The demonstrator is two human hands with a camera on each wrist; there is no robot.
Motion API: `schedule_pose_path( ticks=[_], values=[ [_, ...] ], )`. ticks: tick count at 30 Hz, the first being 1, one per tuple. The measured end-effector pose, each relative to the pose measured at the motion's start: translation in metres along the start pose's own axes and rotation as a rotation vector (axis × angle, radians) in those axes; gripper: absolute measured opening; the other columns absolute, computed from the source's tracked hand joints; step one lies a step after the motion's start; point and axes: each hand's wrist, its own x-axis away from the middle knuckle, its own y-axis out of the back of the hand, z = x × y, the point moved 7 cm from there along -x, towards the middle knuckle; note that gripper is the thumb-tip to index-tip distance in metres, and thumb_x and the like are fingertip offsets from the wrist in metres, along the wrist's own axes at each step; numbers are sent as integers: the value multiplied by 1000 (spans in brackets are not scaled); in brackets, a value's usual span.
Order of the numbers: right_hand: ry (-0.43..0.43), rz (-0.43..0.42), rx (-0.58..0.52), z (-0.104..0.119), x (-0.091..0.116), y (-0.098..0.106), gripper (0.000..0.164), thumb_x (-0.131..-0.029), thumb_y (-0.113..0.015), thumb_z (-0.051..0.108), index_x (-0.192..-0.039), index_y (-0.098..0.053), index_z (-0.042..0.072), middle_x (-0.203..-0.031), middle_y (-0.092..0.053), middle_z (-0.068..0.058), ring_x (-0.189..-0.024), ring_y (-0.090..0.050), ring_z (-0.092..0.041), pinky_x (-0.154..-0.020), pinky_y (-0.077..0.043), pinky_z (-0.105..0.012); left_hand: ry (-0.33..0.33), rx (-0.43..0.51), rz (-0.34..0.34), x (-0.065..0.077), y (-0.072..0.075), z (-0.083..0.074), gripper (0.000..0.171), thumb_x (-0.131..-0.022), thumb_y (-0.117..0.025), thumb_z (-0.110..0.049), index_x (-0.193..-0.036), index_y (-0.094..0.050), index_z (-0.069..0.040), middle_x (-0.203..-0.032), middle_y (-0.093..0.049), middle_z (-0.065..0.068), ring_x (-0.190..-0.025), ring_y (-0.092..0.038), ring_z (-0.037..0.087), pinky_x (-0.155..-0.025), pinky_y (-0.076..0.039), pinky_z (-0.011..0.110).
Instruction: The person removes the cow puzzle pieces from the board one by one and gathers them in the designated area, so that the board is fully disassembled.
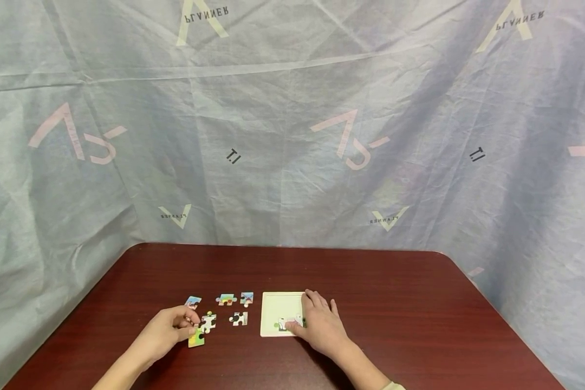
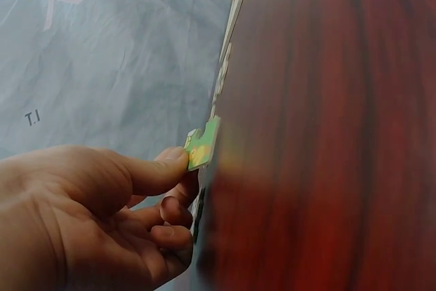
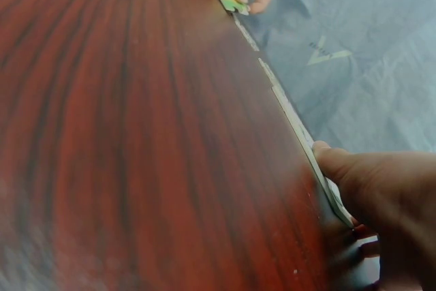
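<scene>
My left hand [image 1: 164,331] pinches a green and yellow jigsaw piece [image 2: 206,142] between thumb and fingers, its lower edge close over the table. Beside it lie a black-and-white piece [image 1: 208,323] and a blue-topped piece [image 1: 193,301], partly covered by the hand. A cream square puzzle tray [image 1: 272,304] lies to the right, with a pink and white piece [image 1: 282,325] in its lower part. The right hand [image 1: 323,323] rests along the tray's right edge, fingers pointing away and thumb across that piece, which is partly hidden.
Between the left hand and the tray lie a wide landscape piece [image 1: 226,299], a blue corner piece [image 1: 247,298] and another black-and-white piece [image 1: 239,318]. Everything stands on a dark red wooden table [image 1: 395,303]. Behind it hangs a grey printed cloth [image 1: 273,189].
</scene>
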Motion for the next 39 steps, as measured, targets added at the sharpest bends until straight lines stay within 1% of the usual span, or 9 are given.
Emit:
schedule_pose_path(
  ticks=[4, 9, 12, 16, 22, 27, 31, 35, 39],
  values=[
    [-1, -10, 1, 0, 1, 1, 84, -92, -68, 54, -145, -46, -7, -151, -43, -24, -142, -37, -42, -109, -24, -70, -16, -23, 2, 5, 8, 3, 12, -89, -71, 4, -99, -66, -2, -93, -66, 5, -86, -58, 21, -71, -48, 35],
    [-2, -17, 5, -1, 1, 1, 83, -92, -69, 53, -145, -47, -7, -151, -44, -24, -142, -37, -42, -108, -25, -70, -2, -37, -3, 9, 17, 9, 12, -90, -71, 1, -101, -68, -2, -88, -66, 5, -83, -58, 21, -70, -48, 34],
    [-2, -13, 6, -1, 1, 0, 83, -92, -69, 54, -145, -47, -7, -151, -43, -24, -142, -37, -42, -108, -25, -70, -9, -50, -3, 12, 22, 11, 12, -90, -70, 1, -102, -68, -2, -86, -65, 5, -81, -57, 21, -69, -47, 33],
    [-3, -12, 4, -1, 1, -1, 83, -92, -69, 53, -145, -47, -7, -151, -43, -24, -142, -37, -42, -109, -24, -70, -16, -88, -26, 14, 28, 13, 13, -89, -69, 5, -99, -68, -2, -84, -64, 5, -80, -56, 20, -68, -46, 32],
    [5, -21, 6, 0, 1, 0, 82, -92, -69, 53, -144, -47, -7, -150, -44, -24, -141, -38, -42, -108, -25, -70, 15, -139, -66, 14, 32, 16, 14, -88, -70, 7, -95, -68, -4, -83, -62, 4, -79, -55, 20, -68, -45, 32],
    [13, -25, 19, 1, 1, 0, 82, -92, -68, 53, -144, -47, -7, -150, -44, -24, -141, -39, -41, -108, -26, -69, 24, -175, -72, 13, 33, 18, 14, -89, -70, 7, -95, -68, -5, -82, -61, 3, -78, -54, 19, -68, -44, 33],
    [15, -25, 20, 1, 1, 1, 81, -93, -67, 53, -145, -47, -6, -150, -44, -24, -141, -39, -41, -108, -26, -69, 20, -238, -96, 13, 35, 13, 11, -90, -70, 2, -95, -69, -8, -83, -62, 0, -77, -54, 18, -70, -43, 35],
    [16, -18, 17, 0, 1, 0, 81, -94, -66, 53, -145, -46, -6, -151, -43, -24, -141, -38, -41, -108, -25, -69, 5, -308, -143, 12, 37, 4, 4, -94, -70, -8, -97, -70, -10, -90, -67, -2, -80, -56, 18, -72, -44, 38],
    [16, -12, 8, 0, 1, 0, 80, -96, -64, 52, -146, -45, -6, -152, -42, -24, -142, -37, -41, -109, -24, -69, -18, -309, -169, 9, 32, -6, 3, -95, -70, -13, -97, -71, -11, -91, -68, -2, -82, -55, 19, -70, -44, 38]
  ],
)
